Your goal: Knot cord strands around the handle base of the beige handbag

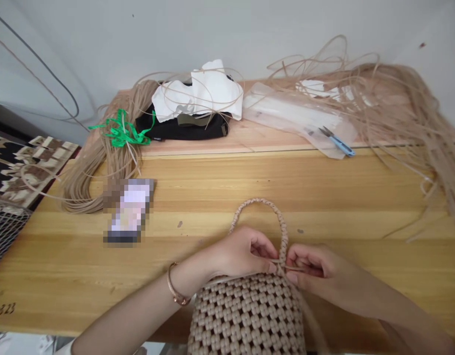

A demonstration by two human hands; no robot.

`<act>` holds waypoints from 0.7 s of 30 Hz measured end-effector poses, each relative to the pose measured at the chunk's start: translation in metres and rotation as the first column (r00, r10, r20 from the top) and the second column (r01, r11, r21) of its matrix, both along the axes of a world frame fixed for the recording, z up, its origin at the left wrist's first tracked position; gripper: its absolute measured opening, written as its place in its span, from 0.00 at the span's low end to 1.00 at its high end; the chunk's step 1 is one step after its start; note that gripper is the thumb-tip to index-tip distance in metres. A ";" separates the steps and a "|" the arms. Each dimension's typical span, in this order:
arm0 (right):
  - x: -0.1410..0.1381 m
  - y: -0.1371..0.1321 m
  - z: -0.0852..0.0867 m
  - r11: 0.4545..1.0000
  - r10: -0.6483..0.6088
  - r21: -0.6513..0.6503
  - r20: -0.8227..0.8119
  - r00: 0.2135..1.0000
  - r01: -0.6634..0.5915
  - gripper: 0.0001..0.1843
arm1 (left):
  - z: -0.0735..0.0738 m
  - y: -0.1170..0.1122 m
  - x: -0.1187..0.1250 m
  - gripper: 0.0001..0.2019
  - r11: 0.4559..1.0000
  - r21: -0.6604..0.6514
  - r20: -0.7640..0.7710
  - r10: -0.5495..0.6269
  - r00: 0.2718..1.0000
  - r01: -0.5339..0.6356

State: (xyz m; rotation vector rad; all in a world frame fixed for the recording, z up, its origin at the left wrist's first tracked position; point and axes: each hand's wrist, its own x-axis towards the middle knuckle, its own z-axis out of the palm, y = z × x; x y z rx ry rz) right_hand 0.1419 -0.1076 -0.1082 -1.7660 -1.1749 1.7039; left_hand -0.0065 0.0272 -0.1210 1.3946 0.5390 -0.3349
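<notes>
Head view, and you're working right at the foot of the braided handle (283,249) of a woven cord bag (246,315). The handle loops away from you up the table, its long axis pointing straight ahead, with the bag body below it at the near side. Your left hand (242,254) is curled closed beside the handle, and your right hand (316,268) is clenched just across from it. Your fingers pinch a flat tan strand (290,267) running sideways through the braid. Neither hand is clearly nearer. There's open pine tabletop (101,291) to your left and ahead, while the blue-handled snips (336,143) sit well ahead to the right.
</notes>
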 end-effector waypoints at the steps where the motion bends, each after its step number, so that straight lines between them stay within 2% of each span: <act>1: -0.001 0.000 -0.001 1.000 -0.009 -0.001 -0.009 1.000 0.009 0.10 | 0.000 0.001 0.000 0.09 1.000 -0.003 0.000 0.001 1.000 -0.001; 7: -0.006 -0.002 -0.003 0.998 -0.060 -0.001 0.017 0.998 0.060 0.13 | 0.001 -0.001 0.001 0.09 1.000 0.013 -0.003 0.021 1.000 -0.021; 9: -0.009 -0.002 0.000 0.998 -0.067 0.012 0.090 0.994 0.066 0.15 | 0.002 -0.004 0.002 0.08 0.999 0.016 -0.019 0.047 0.999 -0.047; 12: -0.013 0.000 0.004 0.997 -0.067 0.059 0.240 0.969 0.054 0.11 | 0.001 -0.007 0.003 0.07 0.996 0.014 -0.033 0.091 0.995 -0.091; 14: -0.013 0.001 0.006 0.997 -0.053 0.075 0.268 0.962 0.034 0.10 | 0.001 -0.007 0.003 0.07 0.996 0.022 -0.023 0.081 0.996 -0.081; 21: -0.004 0.004 0.000 0.997 -0.076 0.014 0.041 0.996 0.076 0.08 | 0.002 0.007 -0.002 0.09 0.985 0.162 0.110 -0.074 0.991 0.055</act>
